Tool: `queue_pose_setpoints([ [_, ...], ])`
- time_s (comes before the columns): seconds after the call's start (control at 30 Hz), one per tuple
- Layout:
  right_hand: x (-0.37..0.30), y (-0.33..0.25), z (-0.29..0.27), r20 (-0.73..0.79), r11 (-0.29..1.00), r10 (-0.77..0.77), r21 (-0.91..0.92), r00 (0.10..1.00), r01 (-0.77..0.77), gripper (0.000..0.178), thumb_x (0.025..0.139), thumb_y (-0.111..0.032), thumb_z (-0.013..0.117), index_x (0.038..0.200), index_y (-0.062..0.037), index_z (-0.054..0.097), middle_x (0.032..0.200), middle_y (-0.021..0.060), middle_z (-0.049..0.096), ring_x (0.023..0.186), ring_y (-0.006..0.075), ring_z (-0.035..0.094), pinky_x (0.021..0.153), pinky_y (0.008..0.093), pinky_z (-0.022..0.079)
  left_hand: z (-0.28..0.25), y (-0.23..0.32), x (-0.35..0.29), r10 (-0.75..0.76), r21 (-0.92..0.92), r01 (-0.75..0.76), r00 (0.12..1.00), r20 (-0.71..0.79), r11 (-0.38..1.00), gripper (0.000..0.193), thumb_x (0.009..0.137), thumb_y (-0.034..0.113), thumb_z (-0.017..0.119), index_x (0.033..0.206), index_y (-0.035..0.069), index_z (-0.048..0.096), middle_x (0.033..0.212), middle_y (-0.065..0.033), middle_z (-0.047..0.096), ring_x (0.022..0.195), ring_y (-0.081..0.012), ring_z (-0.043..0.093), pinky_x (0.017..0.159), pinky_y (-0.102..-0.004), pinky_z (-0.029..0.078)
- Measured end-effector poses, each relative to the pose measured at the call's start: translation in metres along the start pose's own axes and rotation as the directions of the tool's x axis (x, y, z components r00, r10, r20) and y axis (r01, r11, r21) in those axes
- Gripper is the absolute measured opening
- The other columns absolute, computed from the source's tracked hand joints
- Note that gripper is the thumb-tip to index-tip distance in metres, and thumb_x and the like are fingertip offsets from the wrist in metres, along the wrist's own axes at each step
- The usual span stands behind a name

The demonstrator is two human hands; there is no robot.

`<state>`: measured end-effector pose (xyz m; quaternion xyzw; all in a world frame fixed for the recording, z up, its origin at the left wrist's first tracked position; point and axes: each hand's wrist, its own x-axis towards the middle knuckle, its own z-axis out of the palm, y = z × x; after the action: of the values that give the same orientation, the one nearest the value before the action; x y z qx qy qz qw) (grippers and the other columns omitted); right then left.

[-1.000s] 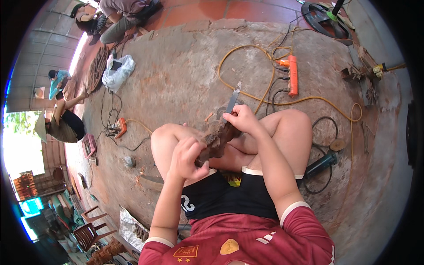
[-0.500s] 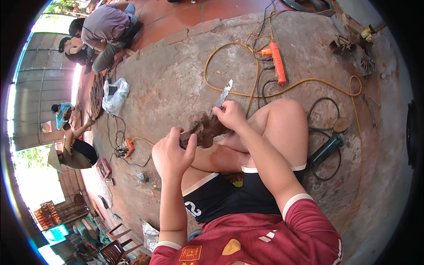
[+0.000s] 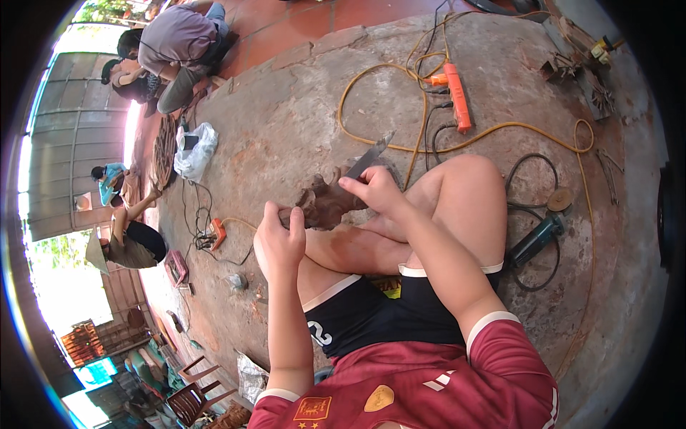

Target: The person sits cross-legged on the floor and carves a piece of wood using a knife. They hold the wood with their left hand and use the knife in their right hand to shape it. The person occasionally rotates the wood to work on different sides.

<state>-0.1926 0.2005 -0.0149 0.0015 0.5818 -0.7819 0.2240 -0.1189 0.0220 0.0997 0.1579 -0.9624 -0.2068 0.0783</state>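
Note:
My left hand (image 3: 283, 239) grips the near left end of a knobbly, dark brown carved piece (image 3: 325, 206), its thumb lying along the top. The piece looks like carved wood and sits over my crossed legs. Between the fingers of my right hand (image 3: 377, 190) is a flat, thin grey strip (image 3: 368, 159) with a pale, ragged tip. The strip slants away to the far right, with its near end at the carving's right side. I cannot tell whether it is a blade or an abrasive strip.
Right of my knee lies a green angle grinder (image 3: 537, 242) with its cord. An orange power strip (image 3: 457, 99) and a looping yellow cable (image 3: 350, 89) are ahead. A white plastic bag (image 3: 197, 151) stands at far left, near several seated people. A second orange socket (image 3: 218, 233) is left.
The strip in my right hand has tilted further right and looks darker. The carved piece has turned slightly in my left hand. The whole view has shifted a little.

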Motion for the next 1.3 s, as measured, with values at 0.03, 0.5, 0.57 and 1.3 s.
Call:
queue_pose_setpoints([
  [0.03,-0.002,0.005,0.005,0.009,0.999,0.000,0.051,1.000,-0.001,0.027,0.086,-0.023,0.075,0.079,0.0024,0.071,0.070,0.0035,0.067,0.062,0.0072,0.056,0.057,0.0271,0.045,0.001,-0.003,0.003,-0.002,0.003,0.002,1.000,0.003,1.000,0.025,0.088,0.029,0.062,0.087,0.004,0.058,0.079,-0.0187,0.069,0.077,-0.0402,0.066,0.067,-0.0447,0.051],
  [0.5,-0.009,0.029,0.024,-0.130,0.999,-0.041,0.013,0.991,0.043,0.032,0.085,-0.026,0.076,0.076,0.0037,0.069,0.063,0.0028,0.063,0.060,0.0065,0.052,0.052,0.0287,0.043,0.004,0.010,-0.002,-0.056,-0.010,0.056,0.997,-0.043,0.998,0.024,0.088,0.028,0.062,0.086,0.004,0.060,0.076,-0.0177,0.069,0.073,-0.0392,0.067,0.064,-0.0439,0.051],
  [0.57,-0.008,0.025,0.025,-0.037,0.999,-0.046,-0.001,0.998,0.046,0.032,0.085,-0.026,0.076,0.075,0.0037,0.069,0.062,0.0022,0.062,0.059,0.0063,0.051,0.051,0.0288,0.042,0.007,0.009,-0.002,-0.006,-0.025,0.005,0.998,-0.063,1.000,0.021,0.087,0.023,0.062,0.085,0.002,0.058,0.072,-0.0161,0.066,0.067,-0.0324,0.063,0.062,-0.0404,0.049],
  [1.3,-0.003,0.014,0.043,-0.030,0.985,-0.129,-0.120,0.991,0.124,0.033,0.082,-0.026,0.074,0.069,0.0041,0.066,0.056,0.0132,0.061,0.053,0.0138,0.057,0.052,0.0350,0.046,0.003,-0.036,-0.013,-0.028,-0.279,0.005,0.997,-0.077,0.960,0.016,0.085,0.014,0.061,0.086,-0.002,0.060,0.067,-0.0144,0.062,0.061,-0.0270,0.060,0.061,-0.0365,0.047],
])
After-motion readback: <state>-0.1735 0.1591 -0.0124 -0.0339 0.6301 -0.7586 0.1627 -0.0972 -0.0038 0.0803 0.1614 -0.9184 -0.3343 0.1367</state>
